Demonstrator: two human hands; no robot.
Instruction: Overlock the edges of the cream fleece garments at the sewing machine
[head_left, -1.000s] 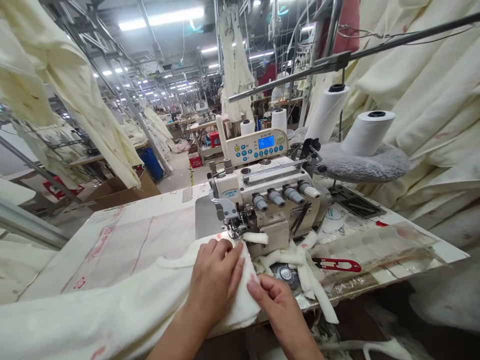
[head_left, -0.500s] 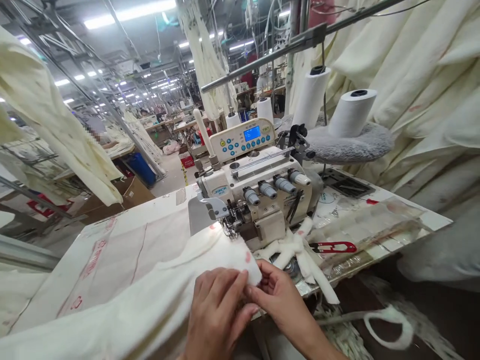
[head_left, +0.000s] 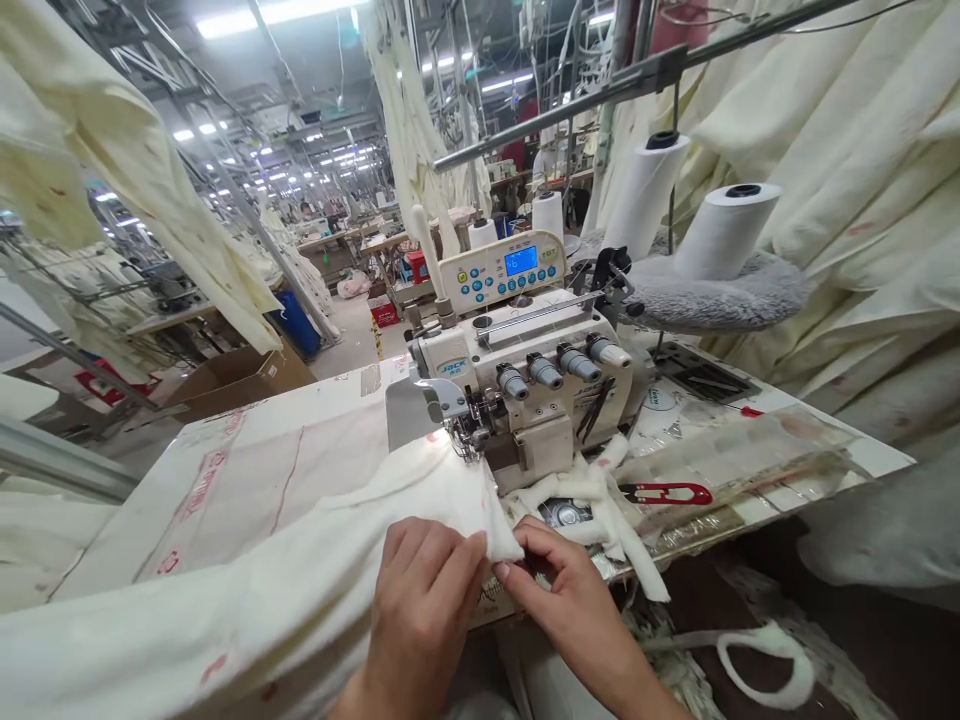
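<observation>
A cream fabric piece (head_left: 300, 570) with small reddish marks runs from the lower left across the table to the needle area of an overlock sewing machine (head_left: 540, 390). My left hand (head_left: 427, 600) is closed on the fabric's near edge, its fingertips pinching the cloth just in front of the presser foot. Beside it on the right, my right hand (head_left: 566, 595) has thumb and fingers closed at the fabric's pointed corner. Part of each hand's grip is hidden by the fingers.
Cream fabric strips (head_left: 600, 500) lie right of the machine, near red-handled thread snips (head_left: 667, 493). White thread cones (head_left: 727, 235) stand behind on a fuzzy grey pad (head_left: 720, 300). Cream cloth (head_left: 847, 150) hangs at right. A metal bar (head_left: 555, 115) crosses above.
My hands have drawn slightly apart, and the fabric corner between them is now pulled into a narrow point. The camera view has shifted a little to the left.
</observation>
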